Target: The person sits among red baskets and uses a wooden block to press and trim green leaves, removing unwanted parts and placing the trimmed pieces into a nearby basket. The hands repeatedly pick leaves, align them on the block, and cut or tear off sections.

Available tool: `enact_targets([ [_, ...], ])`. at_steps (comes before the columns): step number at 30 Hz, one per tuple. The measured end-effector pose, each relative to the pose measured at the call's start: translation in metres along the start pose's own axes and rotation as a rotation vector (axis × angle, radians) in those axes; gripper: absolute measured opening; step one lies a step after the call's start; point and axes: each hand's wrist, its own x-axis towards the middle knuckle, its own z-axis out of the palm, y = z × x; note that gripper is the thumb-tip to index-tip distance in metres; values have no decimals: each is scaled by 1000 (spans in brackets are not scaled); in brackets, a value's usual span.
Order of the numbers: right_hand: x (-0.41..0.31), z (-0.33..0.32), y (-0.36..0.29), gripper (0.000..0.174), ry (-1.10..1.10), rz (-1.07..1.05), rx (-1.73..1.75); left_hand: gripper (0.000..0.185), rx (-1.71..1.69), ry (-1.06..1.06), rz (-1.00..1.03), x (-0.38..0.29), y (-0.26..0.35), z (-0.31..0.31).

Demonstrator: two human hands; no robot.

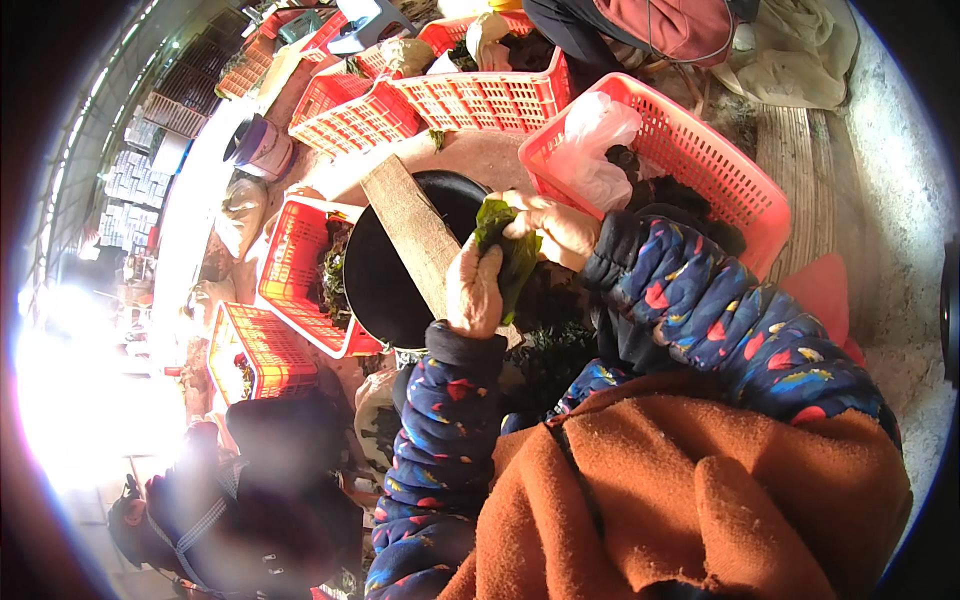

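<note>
Between my two hands is a dark green leafy piece, perhaps seaweed. My left hand pinches its left side, thumb up. My right hand grips its upper right part with bent fingers. Both hands are above the right end of a wooden board, which lies across a round black tub. Dark leafy material lies beneath my hands, near my lap. A pink plastic basket to the right of the tub holds a clear plastic bag and dark leafy pieces.
Red plastic crates stand beyond the tub, and more red crates to its left. A bucket and a sack stand farther left. One person is at the top; another is at the lower left.
</note>
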Motion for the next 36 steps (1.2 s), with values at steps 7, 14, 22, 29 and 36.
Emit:
enact_targets([
  [7,-8,8,-7,26,10,-229,-369,42,734,74,37,1,10,-3],
  [14,-4,0,-12,13,94,-442,-498,27,439,316,4,-2,21,9],
  [22,-5,1,-14,15,54,-455,-414,25,97,41,-233,5,10,-15],
  [29,-5,-10,-13,13,179,-218,19,14,783,192,78,9,-5,1],
  [36,-1,-18,-13,12,200,-207,80,23,914,146,293,-1,7,15],
])
